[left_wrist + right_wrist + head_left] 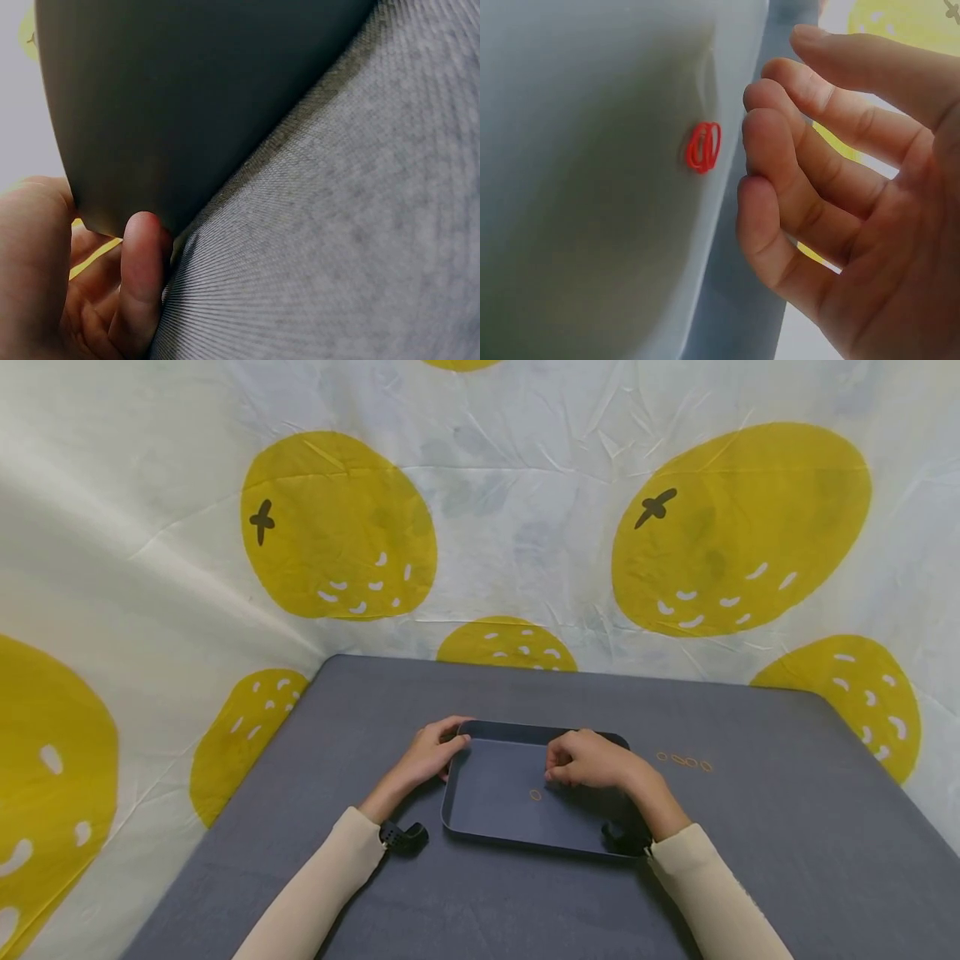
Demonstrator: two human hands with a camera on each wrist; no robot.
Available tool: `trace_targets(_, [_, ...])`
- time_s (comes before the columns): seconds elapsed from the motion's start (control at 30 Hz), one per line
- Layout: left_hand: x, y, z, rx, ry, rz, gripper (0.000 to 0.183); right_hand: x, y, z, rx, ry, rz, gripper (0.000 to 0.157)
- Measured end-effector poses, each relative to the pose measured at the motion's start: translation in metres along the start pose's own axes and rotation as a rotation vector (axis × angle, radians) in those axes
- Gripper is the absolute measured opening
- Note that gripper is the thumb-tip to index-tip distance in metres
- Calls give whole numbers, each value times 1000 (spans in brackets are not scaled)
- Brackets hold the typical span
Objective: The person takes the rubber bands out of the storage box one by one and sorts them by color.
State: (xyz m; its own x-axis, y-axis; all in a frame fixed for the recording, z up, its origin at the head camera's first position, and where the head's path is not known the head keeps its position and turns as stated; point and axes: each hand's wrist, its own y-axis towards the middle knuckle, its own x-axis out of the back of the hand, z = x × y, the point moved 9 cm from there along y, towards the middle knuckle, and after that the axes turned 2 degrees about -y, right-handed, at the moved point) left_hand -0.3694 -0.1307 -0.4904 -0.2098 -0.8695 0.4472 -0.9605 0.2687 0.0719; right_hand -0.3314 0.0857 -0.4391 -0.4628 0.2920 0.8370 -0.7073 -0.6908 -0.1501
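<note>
A dark, shallow rectangular tray (491, 785) lies on the table. My left hand (431, 750) grips its far left corner; in the left wrist view its fingers (141, 259) lie against the tray's side. Inside the tray is a small orange loop like a thin rubber band (530, 794), which looks red and doubled in the right wrist view. My right hand (588, 760) hovers over the tray, just beyond and right of the loop. Its fingers (769, 142) are loosely bent, the thumb tip slightly apart from the index finger, and nothing shows between them.
Several more thin orange loops (678, 760) lie in a row on the grey table (480, 902), right of the tray. A white cloth (525, 552) with large yellow fruit prints hangs behind the table and to its left. Dark wrist devices (405, 837) sit on both forearms.
</note>
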Motion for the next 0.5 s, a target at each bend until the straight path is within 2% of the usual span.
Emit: trace_targets(0.5, [0, 2, 1, 3, -21, 1, 36, 10, -3, 5, 2, 6, -3, 11])
